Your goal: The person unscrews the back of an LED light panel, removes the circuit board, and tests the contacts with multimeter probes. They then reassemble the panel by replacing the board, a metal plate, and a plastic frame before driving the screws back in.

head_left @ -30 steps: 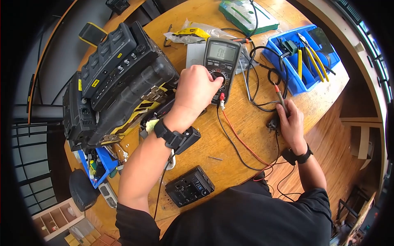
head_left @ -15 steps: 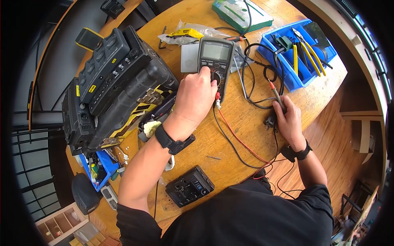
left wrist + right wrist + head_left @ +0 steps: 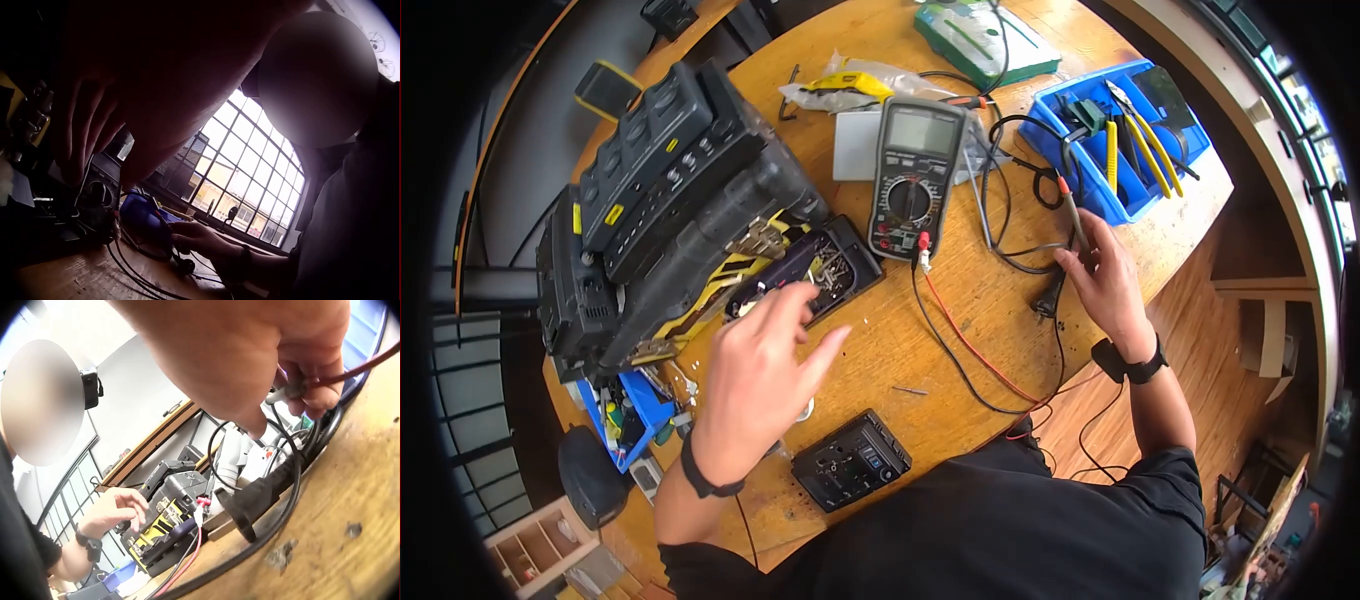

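Note:
My left hand (image 3: 765,390) hovers over the table with its fingers loosely spread and nothing in them, beside a dark tray (image 3: 862,262) of screws. A grey multimeter (image 3: 915,165) lies face up beyond it, its display blank and its round dial uncovered. Red and black leads are plugged into its lower end. At the right, my right hand (image 3: 1108,280) grips a test probe (image 3: 1072,210) with a red end; in the right wrist view the fingers pinch the probe (image 3: 287,394). A black plug (image 3: 1045,303) on a cord lies just below that hand.
Bulky black equipment (image 3: 690,240) fills the left side. A blue bin (image 3: 1135,215) with yellow-handled pliers (image 3: 1150,150) stands at the right edge. Near my body lies a black battery-plate-like module (image 3: 855,460). Black cable (image 3: 1025,268) loops between the meter and bin.
My left hand has let go of the multimeter's dial and drawn back toward the lower left, opening its fingers. The display, which showed a reading, is now blank. The right hand still holds the probe.

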A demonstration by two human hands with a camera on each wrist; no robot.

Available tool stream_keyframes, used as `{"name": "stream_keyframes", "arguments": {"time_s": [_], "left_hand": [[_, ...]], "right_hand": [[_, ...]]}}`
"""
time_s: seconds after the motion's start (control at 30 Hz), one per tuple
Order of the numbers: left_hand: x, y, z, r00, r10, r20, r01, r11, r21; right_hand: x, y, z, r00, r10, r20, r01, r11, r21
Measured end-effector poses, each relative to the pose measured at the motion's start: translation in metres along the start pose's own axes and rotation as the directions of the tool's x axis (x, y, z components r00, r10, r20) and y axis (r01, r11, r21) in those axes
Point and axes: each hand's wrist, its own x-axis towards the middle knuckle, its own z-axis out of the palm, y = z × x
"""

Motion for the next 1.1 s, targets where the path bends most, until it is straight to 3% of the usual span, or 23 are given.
{"name": "stream_keyframes", "arguments": {"time_s": [0.07,0.1,0.13,0.2,0.27,0.33,0.47,0.53,0.57,0.6,0.7,0.93,1.1], "left_hand": [[-0.029,-0.01,-0.012,0.999,-0.018,-0.031,0.019,0.998,0.054],[-0.038,-0.011,-0.02,0.997,-0.072,-0.037,0.075,0.995,0.067],[-0.049,-0.02,-0.022,0.993,-0.085,-0.083,0.093,0.991,0.098],[-0.066,-0.036,-0.023,0.986,-0.088,-0.144,0.112,0.979,0.168],[-0.077,-0.041,-0.018,0.984,-0.127,-0.123,0.149,0.971,0.189],[-0.078,-0.044,-0.013,0.984,-0.134,-0.117,0.152,0.974,0.166],[-0.064,-0.053,-0.012,0.978,-0.058,-0.198,0.101,0.971,0.215],[-0.056,-0.06,-0.016,0.99,0.081,-0.111,-0.045,0.955,0.293],[-0.052,-0.063,-0.017,0.995,0.081,-0.054,-0.065,0.965,0.252],[-0.049,-0.067,-0.014,0.995,0.085,-0.055,-0.069,0.968,0.242],[-0.043,-0.075,-0.006,0.986,0.168,-0.02,-0.153,0.934,0.324],[-0.053,-0.083,-0.003,0.991,0.123,-0.059,-0.107,0.969,0.223],[-0.068,-0.076,-0.018,0.975,0.05,-0.217,-0.023,0.992,0.127]], "right_hand": [[-0.002,0.0,0.0,0.981,-0.193,-0.002,0.19,0.967,-0.171],[-0.003,-0.008,-0.006,0.992,-0.079,0.095,0.091,0.986,-0.136],[-0.006,-0.016,-0.009,0.99,-0.088,0.11,0.104,0.984,-0.145],[-0.01,-0.025,-0.011,0.983,-0.173,0.066,0.185,0.92,-0.344],[-0.014,-0.036,-0.007,0.984,-0.179,0.012,0.168,0.898,-0.408],[-0.016,-0.053,-0.003,0.977,-0.214,0.014,0.202,0.895,-0.398],[-0.02,-0.092,0.004,0.898,-0.43,0.094,0.44,0.874,-0.206],[-0.017,-0.109,0.007,0.844,-0.513,0.16,0.535,0.829,-0.165],[-0.012,-0.121,0.011,0.797,-0.59,0.13,0.604,0.771,-0.2],[-0.008,-0.126,0.012,0.799,-0.586,0.135,0.601,0.771,-0.21],[0.004,-0.136,0.016,0.711,-0.677,0.19,0.703,0.69,-0.172],[0.02,-0.142,0.04,0.557,-0.742,0.374,0.804,0.595,-0.016],[0.02,-0.138,0.051,0.507,-0.764,0.399,0.824,0.566,0.038]]}}
